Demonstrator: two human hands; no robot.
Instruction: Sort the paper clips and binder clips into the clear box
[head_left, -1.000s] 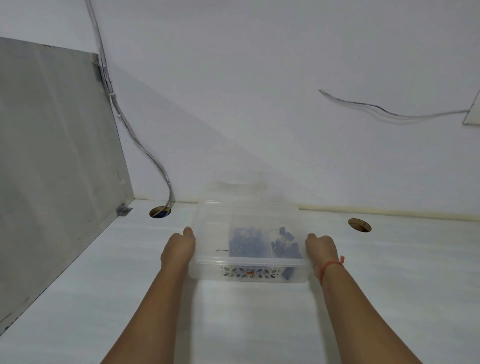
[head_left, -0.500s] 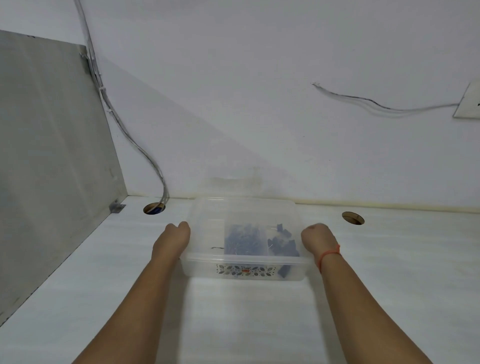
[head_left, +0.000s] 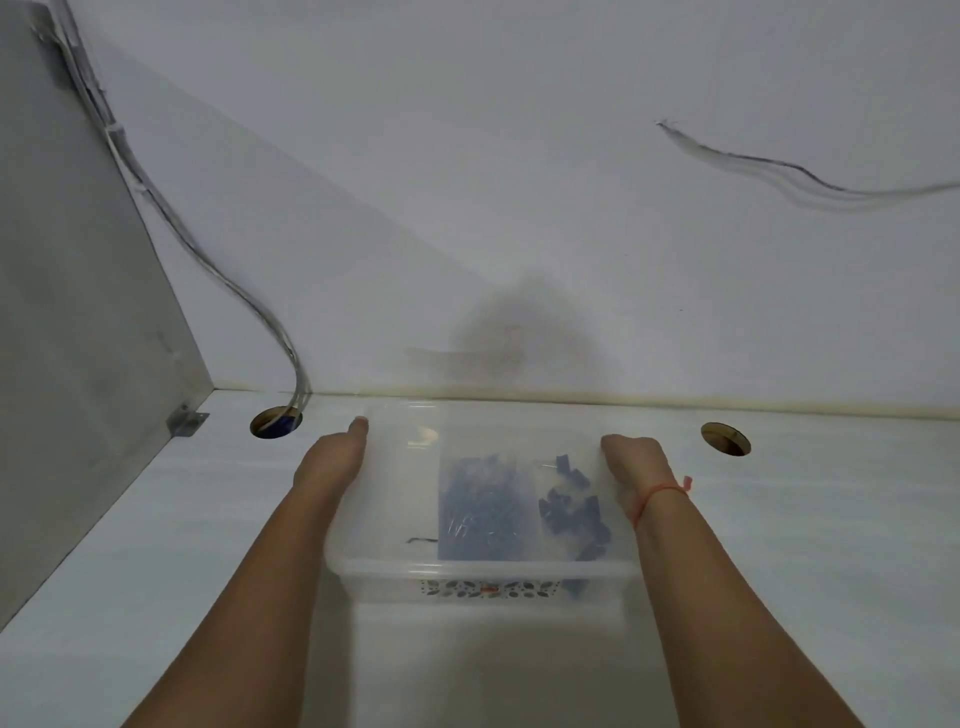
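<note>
A clear plastic box (head_left: 384, 525) with a flower-pattern label on its front wall sits on the white desk, close to the back wall. Inside it a pile of blue paper clips (head_left: 483, 512) fills the middle and dark blue binder clips (head_left: 571, 514) lie to the right; one thin dark clip (head_left: 422, 541) lies apart on the left. My left hand (head_left: 332, 460) presses flat against the box's left side. My right hand (head_left: 634, 460), with a red string on the wrist, grips the right side with curled fingers.
The white desk (head_left: 156, 571) has two round cable holes, one at the back left (head_left: 275, 422) and one at the back right (head_left: 725, 439). A grey side panel (head_left: 78, 338) stands on the left. Cables (head_left: 208, 260) run down the wall into the left hole.
The box, held between both hands, has slid away from me towards the back wall. The view has shifted and is blurred by motion.
</note>
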